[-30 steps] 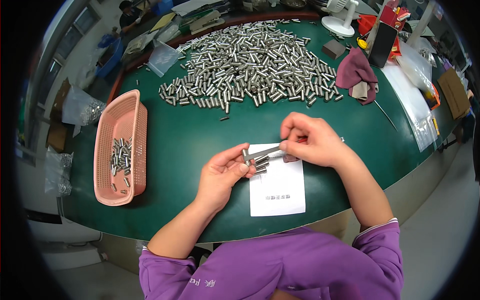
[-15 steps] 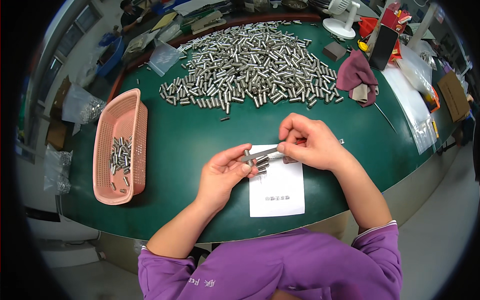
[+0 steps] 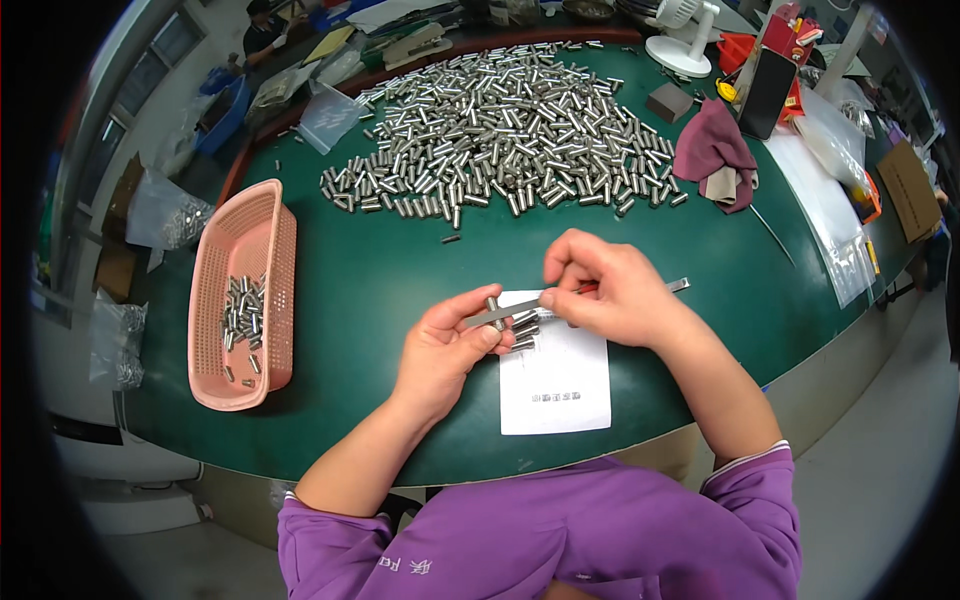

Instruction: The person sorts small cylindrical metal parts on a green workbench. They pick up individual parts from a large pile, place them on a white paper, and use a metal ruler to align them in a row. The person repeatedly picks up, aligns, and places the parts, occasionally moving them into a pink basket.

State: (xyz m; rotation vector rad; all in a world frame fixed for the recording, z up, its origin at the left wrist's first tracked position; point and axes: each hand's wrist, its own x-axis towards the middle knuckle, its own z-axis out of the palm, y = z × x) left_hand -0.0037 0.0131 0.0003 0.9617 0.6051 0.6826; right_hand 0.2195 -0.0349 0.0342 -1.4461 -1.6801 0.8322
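The left hand (image 3: 452,335), at the centre of the frame, pinches a short metal pin (image 3: 492,302) between thumb and fingers, while the right hand (image 3: 608,292), just right of centre, grasps a flat grey strip (image 3: 520,307), perhaps a file, that lies across that pin. A bit of red shows at the right fingers, probably the strip's handle.

Largest of all is the green table (image 3: 380,275), spanning most of the frame. A broad pile of loose pins (image 3: 510,130) covers its upper middle. To the left stands a long pink basket (image 3: 280,310), with a small heap of pins (image 3: 243,312) towards its lower end. Below and right of the centre lies a white sheet (image 3: 560,410), printed marks near its foot; a few more pins (image 3: 524,330) rest on its upper left part, close beside the left hand's fingers. Smallest is a single dark pin (image 3: 451,239), lying apart between the pile and the left hand.

Over the last second the right hand has shifted leftward and the strip's tip now reaches past the held pin, where it ended near it; the left hand has hardly moved. This suggests a stroke in progress along the pin, with both grips kept.
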